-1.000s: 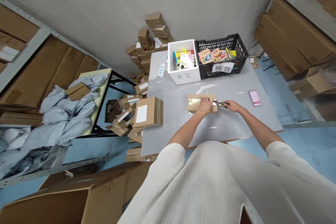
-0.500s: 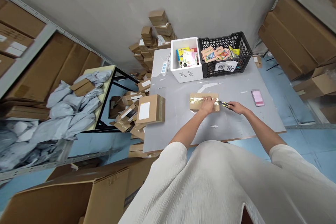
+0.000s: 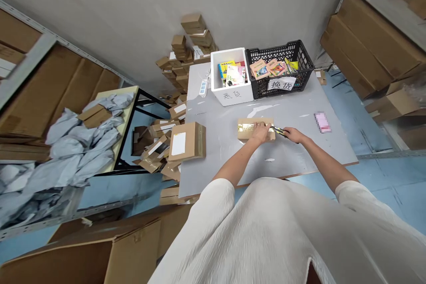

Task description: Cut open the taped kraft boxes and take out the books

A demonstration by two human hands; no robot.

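Note:
A small brown cardboard box [image 3: 244,134] lies flat on the grey table, with shiny clear tape along its top. My left hand [image 3: 260,132] rests on the right part of that top, fingers stretched forward over the tape. Gripped in my right hand [image 3: 293,135] is a black and yellow utility knife [image 3: 280,132]. Its front end points left and reaches the box's right end, close to my left fingers. The exact spot where the blade meets the tape is too small to make out.
Behind the box stand a white foam bin [image 3: 233,96] and a black plastic crate [image 3: 304,69], both with books. A larger carton [image 3: 196,142] sits on the table's left edge. A pink pixelated item [image 3: 322,122] lies right. Grey parcels [image 3: 80,146] cover a side table.
The view has shifted slightly. My right hand and the knife are a little closer to my left hand, and the knife's front end reaches slightly farther over the box's right end.

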